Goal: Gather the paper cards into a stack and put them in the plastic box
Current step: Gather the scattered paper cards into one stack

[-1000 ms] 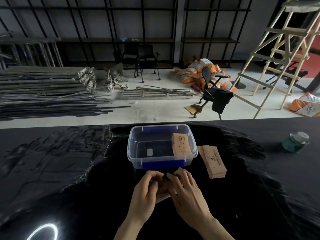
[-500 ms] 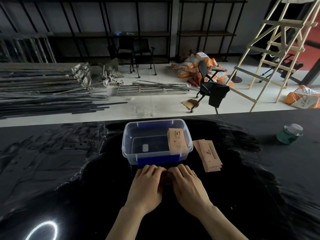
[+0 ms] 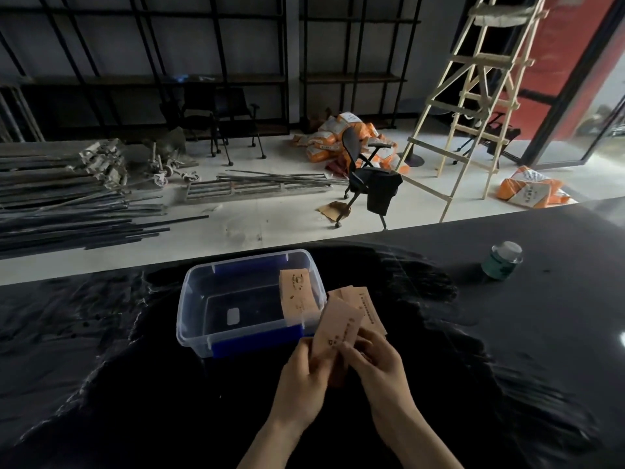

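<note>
A clear plastic box (image 3: 203, 299) with blue clips stands on the black table. A stack of tan paper cards (image 3: 297, 296) leans inside against the box's right wall. More tan cards (image 3: 367, 306) lie fanned on the table just right of the box. Both my hands hold a small stack of cards (image 3: 340, 328) raised and tilted, in front of the box's near right corner. My left hand (image 3: 301, 380) grips its lower left edge. From the right, my right hand (image 3: 378, 370) pinches the same stack.
A green jar with a clear lid (image 3: 502, 260) stands at the far right of the table. The table's far edge (image 3: 439, 226) runs behind the box. Beyond it the floor holds metal bars, chairs, orange sacks and a wooden ladder.
My hands were flat on the table pressing cards together. Now they have lifted the stack and tilted it up, moving slightly right towards the box's near right corner.
</note>
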Available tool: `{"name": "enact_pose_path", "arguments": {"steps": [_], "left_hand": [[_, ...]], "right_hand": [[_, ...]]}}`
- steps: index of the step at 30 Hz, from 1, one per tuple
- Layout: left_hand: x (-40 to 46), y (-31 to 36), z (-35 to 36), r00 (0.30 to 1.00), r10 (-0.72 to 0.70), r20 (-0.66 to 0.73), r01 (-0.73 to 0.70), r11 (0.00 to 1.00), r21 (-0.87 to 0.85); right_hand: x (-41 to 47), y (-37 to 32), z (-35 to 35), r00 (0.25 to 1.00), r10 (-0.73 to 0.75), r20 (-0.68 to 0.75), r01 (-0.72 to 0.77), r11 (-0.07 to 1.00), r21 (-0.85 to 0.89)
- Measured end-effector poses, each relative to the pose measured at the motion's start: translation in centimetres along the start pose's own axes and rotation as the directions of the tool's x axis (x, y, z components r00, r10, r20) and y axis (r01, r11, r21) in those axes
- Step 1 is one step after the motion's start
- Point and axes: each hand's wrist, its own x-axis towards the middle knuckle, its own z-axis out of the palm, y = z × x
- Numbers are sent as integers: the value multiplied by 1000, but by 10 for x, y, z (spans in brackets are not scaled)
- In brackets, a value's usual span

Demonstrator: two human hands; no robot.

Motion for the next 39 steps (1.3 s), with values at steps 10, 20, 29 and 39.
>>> {"name": "enact_pose_path", "arguments": {"steps": [10,20,29,39], "left_hand": [[55,22,61,990,38,-134,-7,974,227],[80,37,69,971,-86,-223,140,961,238],[55,7,61,995,-33,-97,31,999,-26],[-23,-26,-50,965,113,-236,-138,986,-90]], "right_hand": [[109,-23,-34,990,-76,-121,8,873,-488],[118,-13,-34,995,-8,-99,-66,688,-723],[63,5,-54,1000,9,-19,-14,959,-282],[-3,29,35,959,20,284,-16,1000,-19]]}}
